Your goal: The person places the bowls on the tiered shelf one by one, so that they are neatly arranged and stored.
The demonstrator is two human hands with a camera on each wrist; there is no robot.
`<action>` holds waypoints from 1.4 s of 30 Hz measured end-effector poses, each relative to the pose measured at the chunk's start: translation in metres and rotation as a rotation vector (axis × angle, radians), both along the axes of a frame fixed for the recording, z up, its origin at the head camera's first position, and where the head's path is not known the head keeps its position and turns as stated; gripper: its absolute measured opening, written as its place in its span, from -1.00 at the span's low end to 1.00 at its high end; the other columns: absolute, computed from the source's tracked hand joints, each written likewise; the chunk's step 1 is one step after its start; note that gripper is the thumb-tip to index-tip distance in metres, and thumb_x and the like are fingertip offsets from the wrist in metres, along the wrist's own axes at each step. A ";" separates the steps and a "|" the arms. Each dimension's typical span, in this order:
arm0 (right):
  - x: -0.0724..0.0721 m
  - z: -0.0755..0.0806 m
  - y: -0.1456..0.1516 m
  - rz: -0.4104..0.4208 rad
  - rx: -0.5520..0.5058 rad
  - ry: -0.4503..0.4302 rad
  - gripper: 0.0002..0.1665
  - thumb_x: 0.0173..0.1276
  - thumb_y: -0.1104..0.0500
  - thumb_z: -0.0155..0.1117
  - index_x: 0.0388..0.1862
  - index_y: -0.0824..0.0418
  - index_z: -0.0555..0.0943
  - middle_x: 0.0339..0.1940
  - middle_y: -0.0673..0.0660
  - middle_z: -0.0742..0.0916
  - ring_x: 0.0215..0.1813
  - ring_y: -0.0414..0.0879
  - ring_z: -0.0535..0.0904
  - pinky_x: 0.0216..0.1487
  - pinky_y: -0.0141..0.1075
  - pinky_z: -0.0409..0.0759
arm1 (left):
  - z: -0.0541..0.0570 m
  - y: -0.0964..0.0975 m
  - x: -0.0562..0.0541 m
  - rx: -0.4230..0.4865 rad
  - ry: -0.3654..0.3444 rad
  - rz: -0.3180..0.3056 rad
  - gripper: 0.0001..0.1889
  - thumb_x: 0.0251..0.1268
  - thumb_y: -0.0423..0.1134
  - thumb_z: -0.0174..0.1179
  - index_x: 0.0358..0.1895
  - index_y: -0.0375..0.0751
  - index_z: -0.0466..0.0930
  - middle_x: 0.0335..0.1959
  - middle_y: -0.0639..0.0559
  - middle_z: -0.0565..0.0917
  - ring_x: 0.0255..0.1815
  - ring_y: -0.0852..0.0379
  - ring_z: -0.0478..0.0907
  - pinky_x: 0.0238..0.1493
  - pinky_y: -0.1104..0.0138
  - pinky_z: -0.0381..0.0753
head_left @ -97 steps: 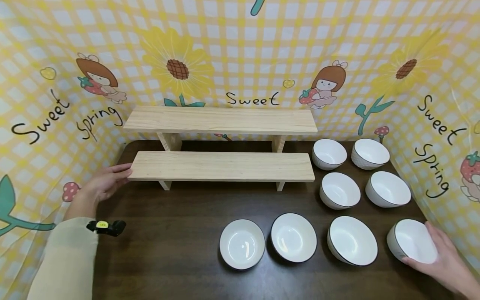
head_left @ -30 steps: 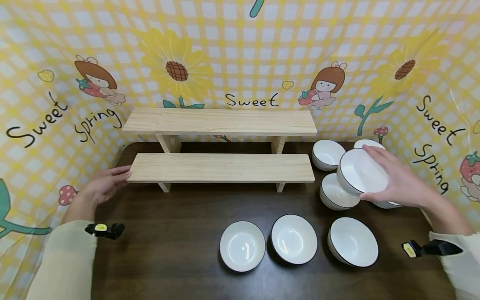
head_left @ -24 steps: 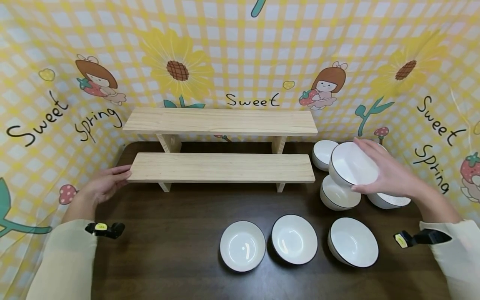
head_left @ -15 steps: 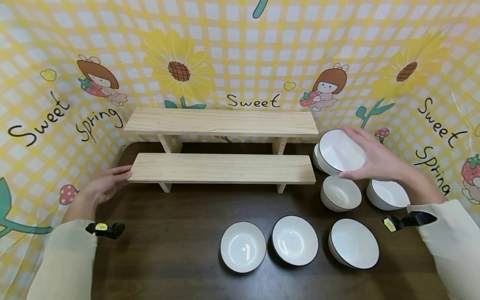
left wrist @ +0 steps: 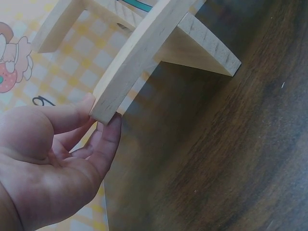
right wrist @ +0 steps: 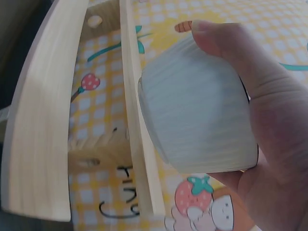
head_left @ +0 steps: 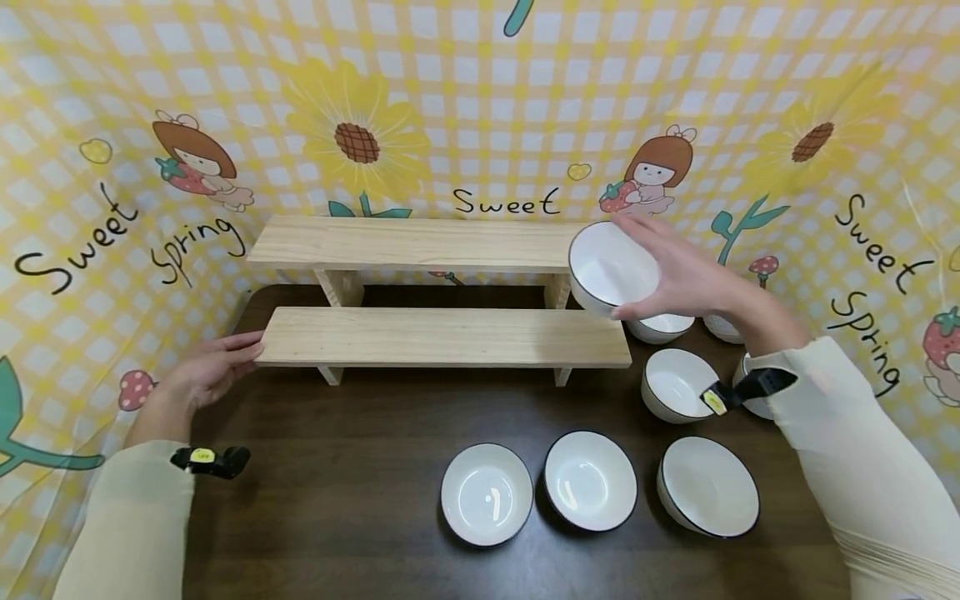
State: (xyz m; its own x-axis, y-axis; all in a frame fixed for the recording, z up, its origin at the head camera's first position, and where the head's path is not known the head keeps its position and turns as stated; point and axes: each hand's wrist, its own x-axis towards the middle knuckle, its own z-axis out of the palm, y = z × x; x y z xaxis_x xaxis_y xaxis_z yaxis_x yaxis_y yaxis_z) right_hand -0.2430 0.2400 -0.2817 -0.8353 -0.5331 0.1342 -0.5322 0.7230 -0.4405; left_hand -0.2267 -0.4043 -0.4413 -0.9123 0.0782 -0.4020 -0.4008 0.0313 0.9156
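Holding the white bowl: the right hand (head_left: 682, 271) grips the white bowl (head_left: 611, 267) from its right side, thumb and fingers spread to opposite sides near the dark rim; such a side grasp likely leaves the base free of fingers.
Bowl's place: in the head view it covers part of the rack's right end; whether it touches wood I cannot tell.
Bowl's outside: the right wrist view shows a ridged wall, which probably helps the grip.
Lower board: this plain plank (head_left: 446, 337) sits in front of and below the upper board (head_left: 416, 242), a stepped layout that seems meant to keep both surfaces reachable.
Left end: the left hand (head_left: 217, 371) holds the lower board's tip between thumb and fingers, presumably to steady the rack; the left wrist view shows a slanted wooden support (left wrist: 202, 48) beneath.
Bowls in front: the left front bowl (head_left: 487, 494) and the middle front bowl (head_left: 590, 481) stand just beside each other, the right front bowl (head_left: 708, 487) a little apart; gaps like these probably give fingers room.
Bowls at right: four more stand behind, one (head_left: 678, 383) in plain sight, the others partly hidden by the right arm.
Table: dark wood (head_left: 337, 467) carries rack and bowls.
Backdrop: yellow checked cloth (head_left: 480, 100) hangs behind and at both sides.
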 end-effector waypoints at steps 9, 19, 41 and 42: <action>-0.025 0.007 -0.042 0.034 0.029 -0.009 0.43 -0.05 -0.12 0.70 0.67 0.20 0.07 0.61 0.29 0.19 0.59 0.21 0.07 0.49 0.23 0.18 | -0.001 -0.001 0.000 -0.024 0.004 -0.008 -0.81 0.48 -0.24 0.25 -0.20 0.27 0.70 -0.24 0.34 0.70 -0.17 0.42 0.63 -0.09 0.50 0.65; -0.041 0.015 -0.088 0.066 0.028 -0.010 0.46 -0.07 -0.22 0.68 0.68 0.15 0.05 0.61 0.20 0.21 0.55 0.10 0.15 0.46 0.10 0.30 | -0.005 -0.004 -0.001 -0.022 0.014 -0.016 -0.75 0.47 -0.26 0.25 -0.25 0.33 0.72 -0.25 0.34 0.70 -0.19 0.42 0.63 -0.08 0.49 0.64; -0.063 0.019 -0.191 0.147 -0.041 -0.024 0.48 -0.05 -0.28 0.63 0.66 0.29 0.04 0.59 0.27 0.21 0.53 0.10 0.19 0.46 -0.06 0.34 | -0.007 -0.006 -0.003 -0.043 0.012 -0.035 -0.77 0.48 -0.25 0.25 -0.22 0.32 0.70 -0.24 0.33 0.71 -0.17 0.42 0.62 -0.06 0.50 0.63; -0.064 0.019 -0.197 0.144 -0.033 -0.025 0.48 -0.05 -0.29 0.63 0.66 0.28 0.04 0.60 0.26 0.21 0.53 0.09 0.18 0.46 -0.08 0.34 | -0.007 -0.006 -0.003 -0.045 0.013 -0.034 -0.77 0.48 -0.25 0.25 -0.22 0.31 0.70 -0.24 0.33 0.71 -0.17 0.42 0.62 -0.06 0.50 0.63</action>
State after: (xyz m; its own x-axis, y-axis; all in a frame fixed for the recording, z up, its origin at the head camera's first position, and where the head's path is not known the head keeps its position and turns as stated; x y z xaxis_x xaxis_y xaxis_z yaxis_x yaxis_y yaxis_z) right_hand -0.3071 0.0427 -0.2622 -0.7535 -0.6436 0.1338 -0.6183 0.6248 -0.4768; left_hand -0.2299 -0.4105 -0.4485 -0.9144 0.0911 -0.3943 -0.3872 0.0864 0.9179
